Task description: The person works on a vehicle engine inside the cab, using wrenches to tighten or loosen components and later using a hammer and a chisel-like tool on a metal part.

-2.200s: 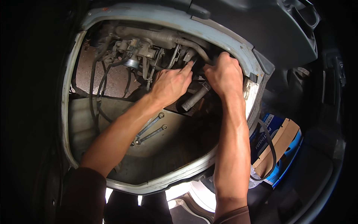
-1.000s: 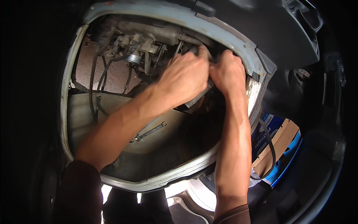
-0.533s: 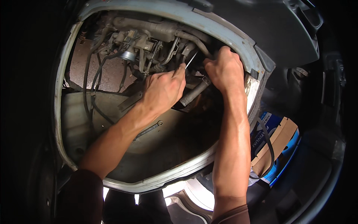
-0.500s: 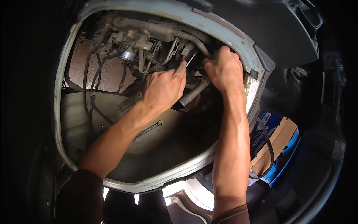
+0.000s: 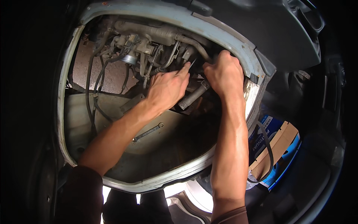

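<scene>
My left hand [image 5: 169, 89] reaches into the engine opening with its index finger stretched forward and its other fingers curled under. The fingertip lies against a thin shiny metal rod [image 5: 192, 64], whose lower end is hidden. Right of it, my right hand [image 5: 225, 76] is closed, knuckles up, close below the opening's far right rim. Whatever its fingers grip is out of sight. Between the hands, a short grey hose [image 5: 194, 96] slants down with a clamp near its upper end. Another bent hose [image 5: 194, 43] runs toward my right hand from the engine [image 5: 143, 33].
A combination wrench [image 5: 148, 132] lies on the pale panel below my left forearm. Dark cables [image 5: 89, 86] hang at the left. The light-blue metal rim [image 5: 220, 28] frames the opening. Outside it, at right, stands a blue and brown cardboard box [image 5: 274, 147] with a black strap across it.
The view has shifted slightly, and more of the wrench shows beside my left forearm. My left hand sits slightly farther right, its finger still by the rod. My right hand stays nearly in place.
</scene>
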`<action>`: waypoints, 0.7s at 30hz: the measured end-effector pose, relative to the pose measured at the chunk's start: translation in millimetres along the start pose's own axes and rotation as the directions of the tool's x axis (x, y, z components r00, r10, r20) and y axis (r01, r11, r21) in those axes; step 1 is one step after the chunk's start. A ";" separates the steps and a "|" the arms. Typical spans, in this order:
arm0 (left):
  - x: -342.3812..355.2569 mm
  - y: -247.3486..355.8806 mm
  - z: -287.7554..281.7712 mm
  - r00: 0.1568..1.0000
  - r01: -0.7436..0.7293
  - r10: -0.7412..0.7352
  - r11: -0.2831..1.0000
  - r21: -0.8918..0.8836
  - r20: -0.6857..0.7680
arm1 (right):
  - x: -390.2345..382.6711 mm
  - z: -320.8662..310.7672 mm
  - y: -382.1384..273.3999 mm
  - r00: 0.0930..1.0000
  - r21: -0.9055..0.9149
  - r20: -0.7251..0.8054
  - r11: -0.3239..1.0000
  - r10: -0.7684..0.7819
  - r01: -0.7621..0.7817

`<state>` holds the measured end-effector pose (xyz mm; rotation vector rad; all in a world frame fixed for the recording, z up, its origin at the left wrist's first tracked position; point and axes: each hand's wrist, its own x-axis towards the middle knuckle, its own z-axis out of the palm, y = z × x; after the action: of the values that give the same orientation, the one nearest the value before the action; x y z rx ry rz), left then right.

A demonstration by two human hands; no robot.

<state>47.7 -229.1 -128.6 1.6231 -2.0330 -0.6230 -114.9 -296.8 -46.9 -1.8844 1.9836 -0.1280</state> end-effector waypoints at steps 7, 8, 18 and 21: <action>7.8 11.3 7.0 0.997 -0.035 0.022 0.984 -0.174 -0.080 | 0.5 1.7 2.6 1.000 -0.010 -0.017 1.000 -0.010 0.010; 8.5 11.4 6.6 0.998 0.004 -0.014 0.987 -0.159 -0.065 | 0.0 2.1 1.9 1.000 -0.010 -0.011 1.000 -0.012 0.012; 0.3 4.1 9.0 0.989 -0.032 0.020 0.996 -0.078 -0.147 | -0.1 0.9 2.5 1.000 -0.005 -0.015 1.000 -0.017 0.017; 0.1 -1.9 12.4 0.990 -0.043 0.026 0.993 -0.114 -0.142 | -0.1 1.9 2.7 1.000 -0.003 -0.014 1.000 -0.018 0.018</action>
<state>41.6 -228.8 -139.5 1.5173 -1.8836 -0.5866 -116.9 -296.0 -49.5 -1.9086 1.9779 -0.1437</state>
